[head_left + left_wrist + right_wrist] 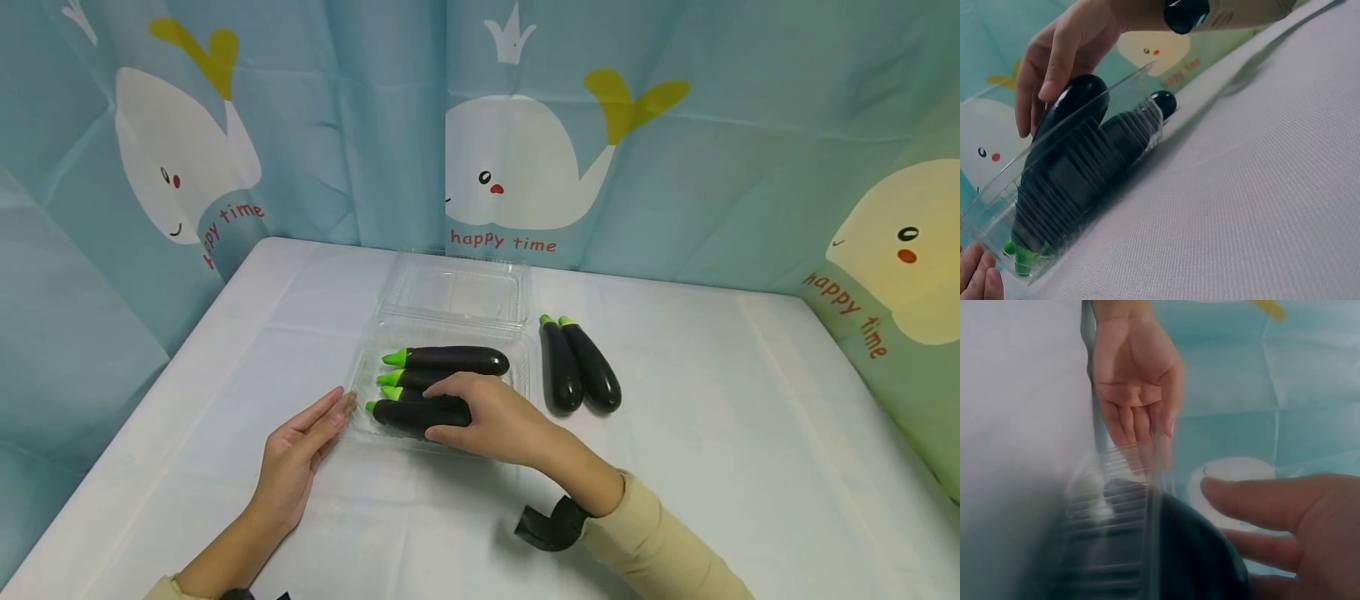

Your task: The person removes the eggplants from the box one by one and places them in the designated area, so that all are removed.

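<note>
A clear plastic clamshell box (360, 429) lies with its lid raised back, holding several dark eggplants with green stems, such as the rear eggplant (457, 359). My right hand (498, 417) reaches over the box's right side, thumb and fingers around the blunt end of the front eggplant (408, 414). That end sticks up above the rim in the left wrist view, under the right hand (1072, 53). With fingers nearly straight, my left hand (300, 454) touches the box's left edge; its palm shows in the right wrist view. The right palm hides part of the middle eggplants.
Two more eggplants (581, 367) lie side by side on the white table, right of the box. The transparent lid (453, 292) reaches toward the table's back edge. A blue curtain (390, 125) with whale prints stands behind the table.
</note>
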`<state>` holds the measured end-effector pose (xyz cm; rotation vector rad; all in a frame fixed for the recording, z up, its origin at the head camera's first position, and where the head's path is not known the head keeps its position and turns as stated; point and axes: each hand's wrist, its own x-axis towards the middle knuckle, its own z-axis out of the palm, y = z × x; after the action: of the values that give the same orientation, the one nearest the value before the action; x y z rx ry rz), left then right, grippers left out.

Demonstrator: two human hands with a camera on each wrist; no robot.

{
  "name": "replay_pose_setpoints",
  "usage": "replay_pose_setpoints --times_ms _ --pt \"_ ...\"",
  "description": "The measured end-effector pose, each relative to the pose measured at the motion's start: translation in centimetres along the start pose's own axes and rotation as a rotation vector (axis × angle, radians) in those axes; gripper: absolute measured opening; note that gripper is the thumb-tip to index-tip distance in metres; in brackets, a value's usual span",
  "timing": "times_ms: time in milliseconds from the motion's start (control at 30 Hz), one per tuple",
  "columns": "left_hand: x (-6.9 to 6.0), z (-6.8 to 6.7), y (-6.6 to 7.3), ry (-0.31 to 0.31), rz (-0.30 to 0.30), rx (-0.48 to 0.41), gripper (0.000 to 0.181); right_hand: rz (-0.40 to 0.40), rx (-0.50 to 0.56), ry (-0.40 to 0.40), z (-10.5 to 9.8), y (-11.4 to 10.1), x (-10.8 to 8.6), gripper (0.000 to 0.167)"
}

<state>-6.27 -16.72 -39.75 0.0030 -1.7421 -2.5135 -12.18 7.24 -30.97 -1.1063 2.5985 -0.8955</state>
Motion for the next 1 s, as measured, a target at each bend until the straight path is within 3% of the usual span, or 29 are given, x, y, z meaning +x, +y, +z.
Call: replay_pose_setpoints --times_ms 367,600,767,1000 --pt "0.0 0.1 0.0 0.002 -0.005 0.007 0.05 -0.009 -0.018 -0.003 0.2 0.2 -0.1 0.033" --pt "0.0 0.0 0.1 0.002 0.0 0.009 0.049 0.013 0.009 0.105 -1.1 0.1 -0.8 0.034" --pt "-0.1 0.0 0.0 -0.002 0.002 0.009 0.049 0.057 0.036 0.125 -2.1 0.3 -1.6 0.035" --pt "0.0 0.0 0.1 0.007 -0.008 0.015 0.048 0.041 0.062 0.225 -3.8 0.6 -2.9 0.036"
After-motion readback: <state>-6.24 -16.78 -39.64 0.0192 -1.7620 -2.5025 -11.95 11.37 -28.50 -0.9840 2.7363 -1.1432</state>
